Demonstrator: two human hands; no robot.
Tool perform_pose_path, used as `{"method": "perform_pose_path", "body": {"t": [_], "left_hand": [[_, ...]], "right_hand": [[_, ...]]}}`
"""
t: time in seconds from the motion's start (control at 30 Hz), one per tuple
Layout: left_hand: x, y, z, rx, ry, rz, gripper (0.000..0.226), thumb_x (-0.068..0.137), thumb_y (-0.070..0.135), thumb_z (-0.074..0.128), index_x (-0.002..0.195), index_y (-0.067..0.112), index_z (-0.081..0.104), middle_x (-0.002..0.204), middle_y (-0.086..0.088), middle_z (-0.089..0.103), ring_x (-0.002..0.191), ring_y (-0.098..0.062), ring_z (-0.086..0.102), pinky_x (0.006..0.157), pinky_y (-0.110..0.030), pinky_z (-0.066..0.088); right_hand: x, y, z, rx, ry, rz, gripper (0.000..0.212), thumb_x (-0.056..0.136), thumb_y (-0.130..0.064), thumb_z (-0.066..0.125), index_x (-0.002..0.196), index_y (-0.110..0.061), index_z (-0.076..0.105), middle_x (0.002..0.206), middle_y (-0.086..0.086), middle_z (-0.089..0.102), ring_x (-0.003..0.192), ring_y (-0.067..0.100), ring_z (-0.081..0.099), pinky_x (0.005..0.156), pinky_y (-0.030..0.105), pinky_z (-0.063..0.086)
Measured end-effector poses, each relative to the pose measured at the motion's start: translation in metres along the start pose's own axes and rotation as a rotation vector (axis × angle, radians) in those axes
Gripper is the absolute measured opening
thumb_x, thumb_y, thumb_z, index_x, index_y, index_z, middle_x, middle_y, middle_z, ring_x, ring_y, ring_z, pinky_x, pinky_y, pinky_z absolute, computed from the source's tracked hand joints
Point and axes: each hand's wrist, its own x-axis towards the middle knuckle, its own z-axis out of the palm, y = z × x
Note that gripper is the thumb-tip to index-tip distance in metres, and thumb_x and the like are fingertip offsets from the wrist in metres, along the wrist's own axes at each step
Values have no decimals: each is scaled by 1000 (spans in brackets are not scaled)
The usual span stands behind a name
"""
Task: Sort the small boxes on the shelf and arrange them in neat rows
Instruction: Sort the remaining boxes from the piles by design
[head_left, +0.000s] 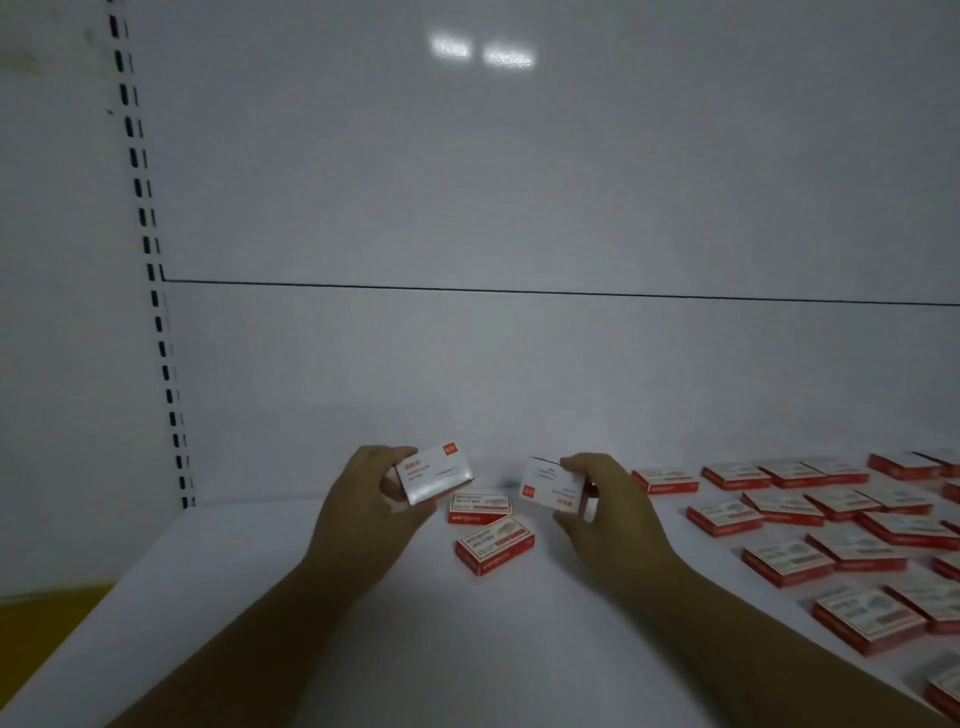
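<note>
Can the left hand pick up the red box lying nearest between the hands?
Probably not yet: the left hand grips a white-topped box. The red box lies close, with nothing in between.

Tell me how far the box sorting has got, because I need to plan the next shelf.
Barely begun. Done: only two boxes lie one behind the other in the middle of the shelf. In hand: the left hand holds one box and the right hand another box, both lifted. Left: the scattered boxes on the right, loosely spread and not in straight rows.
</note>
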Motion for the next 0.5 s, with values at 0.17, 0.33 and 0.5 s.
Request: {"method": "perform_pose_path", "body": {"t": [0.17,0.33,0.5], "left_hand": [[-3,11,7,88,20,39,49,69,28,78,112,26,54,98,14,50,79,-5,57,57,-11,45],[-2,25,9,167,22,85,49,69,26,79,112,23,55,100,12,51,81,-4,57,57,-10,47],[0,46,8,274,-33,138,42,69,23,79,102,29,54,99,10,52,83,-6,56,61,-9,48]], "right_hand": [[6,-6,-4,388,-6,92,47,75,-3,72,96,-32,42,94,-19,52,89,0,54,58,11,50],[11,-10,-9,755,-98,196,57,71,-1,75,101,-38,44,98,-12,57,89,8,56,58,16,51],[10,-10,-10,996,-190,313,37,73,-8,76,98,-27,56,97,-3,67,78,9,67,53,15,51]]}}
